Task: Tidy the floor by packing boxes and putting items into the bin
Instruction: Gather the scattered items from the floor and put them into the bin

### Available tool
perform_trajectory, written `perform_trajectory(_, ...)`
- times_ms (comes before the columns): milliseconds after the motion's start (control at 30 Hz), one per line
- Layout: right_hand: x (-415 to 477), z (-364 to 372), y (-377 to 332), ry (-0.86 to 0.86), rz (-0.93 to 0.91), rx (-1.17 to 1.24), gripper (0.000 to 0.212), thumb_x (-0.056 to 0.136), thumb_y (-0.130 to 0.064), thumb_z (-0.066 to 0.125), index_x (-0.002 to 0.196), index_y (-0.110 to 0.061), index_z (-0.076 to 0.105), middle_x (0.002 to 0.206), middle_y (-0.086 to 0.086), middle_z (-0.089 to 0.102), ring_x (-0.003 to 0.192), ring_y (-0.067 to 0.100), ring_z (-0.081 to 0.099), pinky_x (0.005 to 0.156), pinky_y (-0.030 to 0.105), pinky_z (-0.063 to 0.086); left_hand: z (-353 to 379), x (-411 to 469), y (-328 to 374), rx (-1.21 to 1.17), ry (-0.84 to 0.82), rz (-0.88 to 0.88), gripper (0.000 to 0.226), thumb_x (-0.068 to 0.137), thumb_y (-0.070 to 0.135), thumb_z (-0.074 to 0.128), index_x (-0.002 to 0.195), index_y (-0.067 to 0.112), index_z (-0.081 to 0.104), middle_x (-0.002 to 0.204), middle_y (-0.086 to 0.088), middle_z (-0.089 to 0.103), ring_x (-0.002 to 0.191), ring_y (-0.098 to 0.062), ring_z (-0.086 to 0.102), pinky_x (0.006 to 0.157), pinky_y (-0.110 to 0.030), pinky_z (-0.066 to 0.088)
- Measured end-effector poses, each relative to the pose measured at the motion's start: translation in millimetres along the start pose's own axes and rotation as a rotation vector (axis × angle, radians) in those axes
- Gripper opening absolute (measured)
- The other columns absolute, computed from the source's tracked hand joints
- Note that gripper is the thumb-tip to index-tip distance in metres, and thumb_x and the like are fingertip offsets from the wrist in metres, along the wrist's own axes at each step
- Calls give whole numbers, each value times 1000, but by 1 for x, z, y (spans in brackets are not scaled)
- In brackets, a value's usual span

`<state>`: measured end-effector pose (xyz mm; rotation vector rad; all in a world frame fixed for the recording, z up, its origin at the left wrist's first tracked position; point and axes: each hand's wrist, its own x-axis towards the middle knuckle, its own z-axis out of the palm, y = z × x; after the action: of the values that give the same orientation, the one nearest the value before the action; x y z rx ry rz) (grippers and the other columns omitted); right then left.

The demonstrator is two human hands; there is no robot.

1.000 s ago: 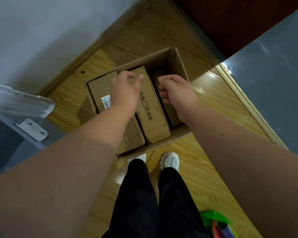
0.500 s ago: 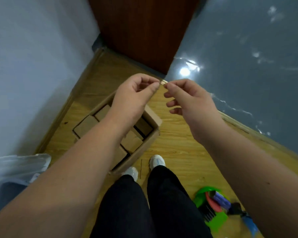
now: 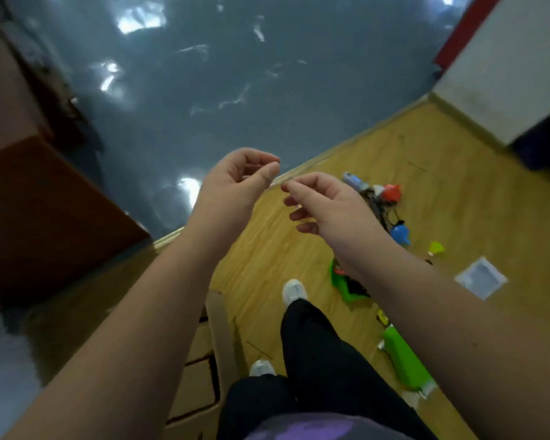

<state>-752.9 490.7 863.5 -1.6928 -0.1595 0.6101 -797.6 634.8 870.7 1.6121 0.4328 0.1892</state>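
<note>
Hands, two of them and both bare, are raised in the middle of the head view, close together but not touching. The left hand (image 3: 238, 176) has its fingers curled in, with the thumb tip laid against the forefinger. The right hand (image 3: 324, 201) also brings thumb and forefinger together, and its other fingers are loosely bent. Both look like pinches, but whether anything is held between the fingertips cannot be told.

Below the hands lies a wooden floor (image 3: 458, 201), which meets a glossy grey floor (image 3: 204, 74) at the far side. One open cardboard box (image 3: 218, 331) stands on the wood at the near left, partly hidden by the left forearm. At least two smaller boxes (image 3: 200, 344) are packed inside it.

Two white shoes (image 3: 294, 289) and black trouser legs (image 3: 324, 360) are just right of the box.

Loose items lie scattered on the wood to the right:
- one orange piece (image 3: 392, 192), far
- one blue piece (image 3: 400, 233), nearer
- one small yellow-green piece (image 3: 436, 247)
- one clear plastic tray (image 3: 480, 277)
- two larger green objects, one (image 3: 346, 287) beside the far shoe and one long one (image 3: 404, 363) nearer

A brown cabinet (image 3: 45, 217) fills the left side.
</note>
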Motion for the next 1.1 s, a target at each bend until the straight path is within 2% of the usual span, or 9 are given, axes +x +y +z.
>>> perform_trajectory(167,-84,-102,-7,305,7,69,8,94,-31,61,88,-27,65,78,-12,68,69,5,61,64,24,47,113,-22,52,26,-346,50,11,92,20,65,86,29,67,98,-7,71,80,-9,61,71,-30,49)
perform_trajectory(233,-117,-138,-6,436,27,109,9,95,-29,60,87,-27,63,80,-10,66,70,9,58,66,26,47,157,-33,67,70,-482,78,10,93,21,64,87,29,67,94,0,72,79,-5,62,73,-27,50)
perform_trajectory(300,-145,-170,-2,543,46,142,7,95,-28,59,89,-26,63,83,-8,65,69,8,57,63,23,47,196,-43,78,89,-589,94,8,93,22,64,89,28,68,89,6,73,77,-2,63,72,-23,50)
perform_trajectory(367,-171,-199,5,656,65,173,7,95,-28,60,91,-24,65,85,-6,65,67,7,56,61,22,48,232,-53,84,133,-676,95,6,92,25,65,90,28,68,95,1,73,79,-4,63,74,-23,50)
perform_trajectory(433,-197,-228,15,771,93,197,9,95,-27,59,90,-25,66,87,-5,66,70,8,58,67,28,50,269,-63,87,174,-761,98,5,92,25,65,90,28,69,101,-5,72,82,-7,62,76,-25,50)
perform_trajectory(533,-224,-263,30,861,124,229,12,96,-25,57,88,-27,66,86,-7,67,72,10,59,70,32,50,317,-78,85,198,-835,86,5,92,24,64,93,24,69,100,-6,72,80,-6,61,74,-26,49)
perform_trajectory(667,-253,-309,49,902,143,254,11,96,-22,57,91,-25,67,82,-7,66,67,7,58,67,30,48,382,-99,80,242,-924,90,6,92,26,64,92,30,69,97,1,73,77,-1,62,69,-20,48)
perform_trajectory(800,-274,-356,69,934,184,269,9,95,-24,59,91,-26,67,80,-10,67,56,-4,57,60,22,47,438,-116,72,267,-939,73,8,92,28,64,89,32,70,96,3,73,79,-2,64,71,-23,49)
perform_trajectory(1100,-275,-451,116,857,257,294,12,95,-21,56,92,-26,67,86,-7,67,67,4,59,65,25,48,534,-120,47,293,-868,-10,9,92,24,64,90,31,69,96,4,74,80,-4,64,72,-23,49)
